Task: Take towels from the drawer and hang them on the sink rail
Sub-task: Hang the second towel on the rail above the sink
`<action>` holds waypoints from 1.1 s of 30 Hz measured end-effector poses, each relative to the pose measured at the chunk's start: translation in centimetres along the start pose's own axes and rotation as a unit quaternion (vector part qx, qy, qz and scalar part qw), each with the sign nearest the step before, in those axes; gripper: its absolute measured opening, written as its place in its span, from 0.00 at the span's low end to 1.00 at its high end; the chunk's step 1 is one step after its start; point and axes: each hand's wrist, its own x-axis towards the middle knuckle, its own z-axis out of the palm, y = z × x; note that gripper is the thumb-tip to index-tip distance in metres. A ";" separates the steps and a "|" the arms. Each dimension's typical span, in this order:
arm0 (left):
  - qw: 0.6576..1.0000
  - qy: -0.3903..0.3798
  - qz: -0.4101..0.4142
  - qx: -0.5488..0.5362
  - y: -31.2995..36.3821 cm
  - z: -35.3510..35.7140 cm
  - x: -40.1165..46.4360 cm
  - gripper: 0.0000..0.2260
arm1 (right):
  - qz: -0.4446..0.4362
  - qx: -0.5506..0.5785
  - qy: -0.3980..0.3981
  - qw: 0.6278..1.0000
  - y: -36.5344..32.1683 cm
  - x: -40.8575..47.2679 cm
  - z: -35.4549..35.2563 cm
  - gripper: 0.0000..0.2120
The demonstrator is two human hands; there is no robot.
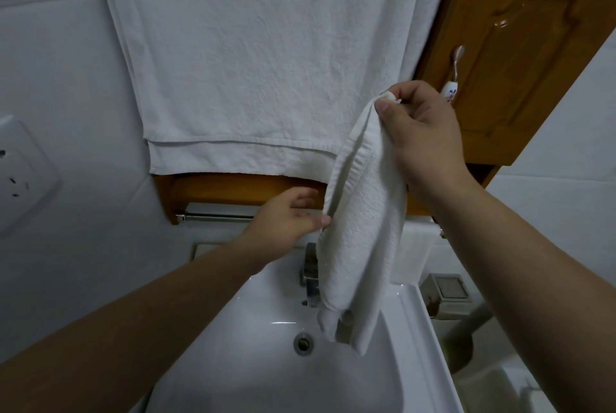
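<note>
My right hand (421,132) pinches the top corner of a small white towel (361,229), which hangs down long and loose over the sink (253,342). My left hand (288,217) touches the towel's left edge with thumb and fingertips, fingers spread. Behind my left hand runs the chrome sink rail (213,216), fixed under a wooden shelf (230,187). At the rail's right end hangs another white towel (415,252), half hidden behind the held one. A large white towel (266,56) hangs on the wall above.
A chrome tap (310,276) stands behind the basin, partly hidden by the held towel. A wooden cabinet door (520,56) with a handle (454,72) is at upper right. A wall socket (20,172) sits at left. A metal box and pipe (448,296) stand right of the sink.
</note>
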 end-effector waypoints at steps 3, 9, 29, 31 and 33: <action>1.000 -0.026 -0.004 0.013 -0.2 0.5 0.0 0.17 | -0.006 0.025 -0.031 0.999 -0.1 -0.1 0.0 0.02; 0.998 0.041 -0.006 0.051 -0.7 0.6 0.0 0.07 | 0.008 0.030 -0.027 0.999 -0.2 0.1 -0.5 0.04; 0.976 0.083 0.025 0.199 -4.9 -2.2 -0.9 0.15 | 0.080 0.046 0.043 0.995 0.9 0.9 -1.4 0.05; 0.963 0.084 0.087 0.242 -5.1 -2.1 -1.5 0.15 | 0.081 0.052 0.045 0.994 0.9 1.1 -1.4 0.05; 0.928 0.076 0.178 0.318 -5.3 -1.9 -2.2 0.15 | 0.080 0.057 0.044 0.994 0.7 1.2 -1.4 0.04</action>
